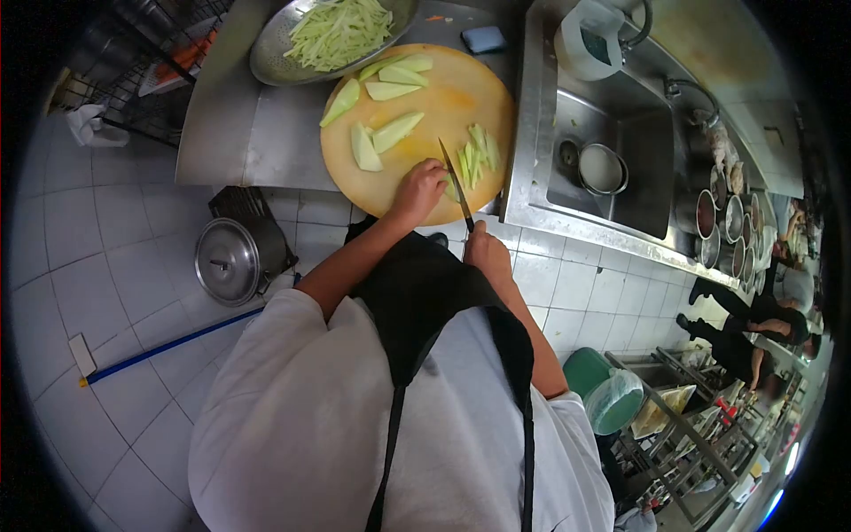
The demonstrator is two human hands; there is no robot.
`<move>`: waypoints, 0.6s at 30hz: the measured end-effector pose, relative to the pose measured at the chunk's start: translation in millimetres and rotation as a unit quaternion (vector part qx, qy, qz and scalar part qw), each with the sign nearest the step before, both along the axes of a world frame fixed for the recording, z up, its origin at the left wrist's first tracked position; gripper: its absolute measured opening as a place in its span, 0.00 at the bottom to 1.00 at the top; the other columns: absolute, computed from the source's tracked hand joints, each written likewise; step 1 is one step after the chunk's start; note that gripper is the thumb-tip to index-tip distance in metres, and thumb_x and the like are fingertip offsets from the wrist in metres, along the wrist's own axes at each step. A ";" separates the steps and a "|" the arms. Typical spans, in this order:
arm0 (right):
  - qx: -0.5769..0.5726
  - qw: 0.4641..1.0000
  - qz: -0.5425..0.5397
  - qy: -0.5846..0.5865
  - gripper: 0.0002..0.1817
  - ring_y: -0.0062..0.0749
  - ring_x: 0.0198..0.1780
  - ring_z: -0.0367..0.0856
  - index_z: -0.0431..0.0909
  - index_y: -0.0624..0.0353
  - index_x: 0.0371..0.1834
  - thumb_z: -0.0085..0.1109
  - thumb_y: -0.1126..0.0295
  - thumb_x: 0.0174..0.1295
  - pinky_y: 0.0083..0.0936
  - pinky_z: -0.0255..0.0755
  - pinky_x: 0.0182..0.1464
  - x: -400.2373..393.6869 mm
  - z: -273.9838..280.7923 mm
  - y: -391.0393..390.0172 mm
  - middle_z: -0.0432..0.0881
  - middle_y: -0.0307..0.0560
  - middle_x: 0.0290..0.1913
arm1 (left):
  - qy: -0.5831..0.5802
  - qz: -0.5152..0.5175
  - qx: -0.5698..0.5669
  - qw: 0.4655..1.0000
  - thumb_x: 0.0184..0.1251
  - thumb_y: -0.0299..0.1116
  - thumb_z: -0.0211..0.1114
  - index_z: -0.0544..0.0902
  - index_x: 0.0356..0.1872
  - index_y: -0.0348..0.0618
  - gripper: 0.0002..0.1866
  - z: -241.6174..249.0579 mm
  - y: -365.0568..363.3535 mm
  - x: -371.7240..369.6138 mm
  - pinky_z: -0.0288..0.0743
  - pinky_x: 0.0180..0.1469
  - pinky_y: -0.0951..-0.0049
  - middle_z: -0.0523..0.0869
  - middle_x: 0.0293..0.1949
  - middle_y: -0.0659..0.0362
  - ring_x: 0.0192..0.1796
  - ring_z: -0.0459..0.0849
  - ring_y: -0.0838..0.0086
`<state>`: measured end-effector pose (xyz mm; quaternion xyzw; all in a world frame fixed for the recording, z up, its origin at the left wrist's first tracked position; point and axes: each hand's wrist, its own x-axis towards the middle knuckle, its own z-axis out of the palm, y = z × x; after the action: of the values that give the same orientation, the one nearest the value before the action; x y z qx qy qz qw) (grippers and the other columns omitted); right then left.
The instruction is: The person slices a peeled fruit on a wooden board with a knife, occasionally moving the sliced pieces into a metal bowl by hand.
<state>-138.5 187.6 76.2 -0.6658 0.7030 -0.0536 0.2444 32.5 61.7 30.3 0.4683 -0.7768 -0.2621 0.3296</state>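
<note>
On a round wooden cutting board (443,97) lie several pale green vegetable wedges (394,131) and a small pile of cut sticks (479,155). My right hand (487,253) is wrapped round the handle of a knife (457,184), whose blade points up and slightly left across the board. My left hand (423,188), fingers bent together, presses a pale green piece (451,189) against the board just left of the blade. A metal colander (266,58) full of thin green strips (341,34) stands at the board's upper left.
Right of the board is a steel sink (651,133) holding a metal pot (602,168). A blue sponge (484,39) lies behind the board. A lidded pot (226,260) stands on the floor at left. Two people (753,324) are at far right.
</note>
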 end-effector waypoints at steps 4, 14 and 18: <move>0.022 0.999 -0.015 0.019 0.07 0.61 0.32 0.88 0.69 0.65 0.40 0.55 0.74 0.64 0.52 0.82 0.35 6.3 -9.1 -1.2 0.85 0.68 0.27 | -0.007 0.001 -0.004 1.000 0.58 0.23 0.71 0.87 0.39 0.34 0.08 -0.2 -1.0 1.9 0.80 0.54 0.58 0.86 0.45 0.51 0.50 0.85 0.54; -0.018 1.000 -0.007 -0.004 0.06 0.62 0.32 0.88 0.70 0.67 0.40 0.52 0.74 0.65 0.53 0.81 0.35 -0.6 -3.3 -24.7 0.85 0.67 0.27 | 0.022 0.028 0.032 0.999 0.58 0.24 0.71 0.87 0.39 0.35 0.08 -4.6 3.7 2.1 0.81 0.52 0.58 0.86 0.43 0.51 0.47 0.86 0.54; -0.013 1.000 0.010 0.004 0.06 0.62 0.31 0.87 0.70 0.66 0.39 0.52 0.74 0.65 0.52 0.81 0.34 1.5 6.8 -12.1 0.84 0.68 0.27 | 0.050 0.050 0.043 0.997 0.58 0.24 0.72 0.87 0.38 0.35 0.08 -7.3 3.1 0.1 0.81 0.50 0.60 0.87 0.42 0.51 0.46 0.87 0.55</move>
<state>-137.0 175.4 83.0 -0.6764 0.6962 -0.0576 0.2334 32.6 64.8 23.0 0.5063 -0.7229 -0.3018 0.3605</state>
